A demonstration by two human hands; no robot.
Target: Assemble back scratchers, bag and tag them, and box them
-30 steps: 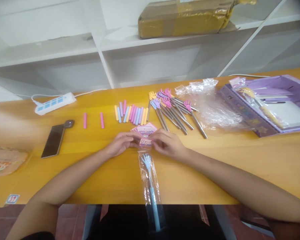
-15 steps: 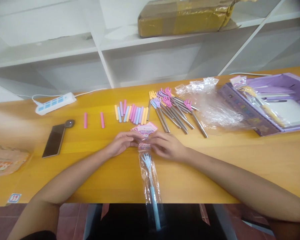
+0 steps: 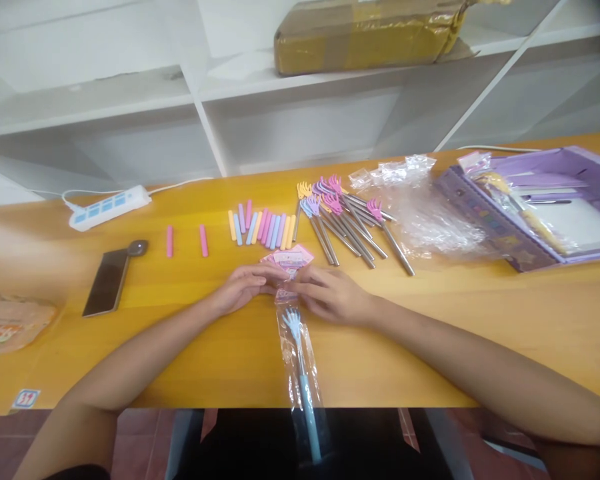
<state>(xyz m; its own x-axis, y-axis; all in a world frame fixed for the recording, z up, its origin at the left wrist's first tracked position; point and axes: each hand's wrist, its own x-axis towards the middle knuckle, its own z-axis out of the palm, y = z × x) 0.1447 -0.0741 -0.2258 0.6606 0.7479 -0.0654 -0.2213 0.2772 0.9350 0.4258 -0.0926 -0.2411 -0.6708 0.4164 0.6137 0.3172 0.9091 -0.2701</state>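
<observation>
A light blue hand-shaped back scratcher [image 3: 305,393] lies inside a clear plastic bag [image 3: 287,363], its handle end hanging past the table's front edge. My left hand [image 3: 245,285] is curled at the left of the bag's pink top. From the right, my right hand [image 3: 330,291] pinches that same top, its fingers partly covering it. Just beyond the fingertips is a small stack of pink printed cards [image 3: 295,256]. Farther back are several coloured handle sleeves [image 3: 265,229] in a row, beside a pile of back scratchers with metal rods [image 3: 347,227].
Clear plastic bags [image 3: 430,213] are heaped at the back right, against a purple box [image 3: 510,227]. Two pink sleeves [image 3: 203,240], a phone [image 3: 106,283], a mouse [image 3: 137,248] and a power strip [image 3: 111,207] lie on the left. A taped carton [image 3: 365,40] sits on the shelf.
The fingers of my right hand have shifted slightly left across the pink top of the bag. My left hand and the bagged back scratcher stay nearly in place.
</observation>
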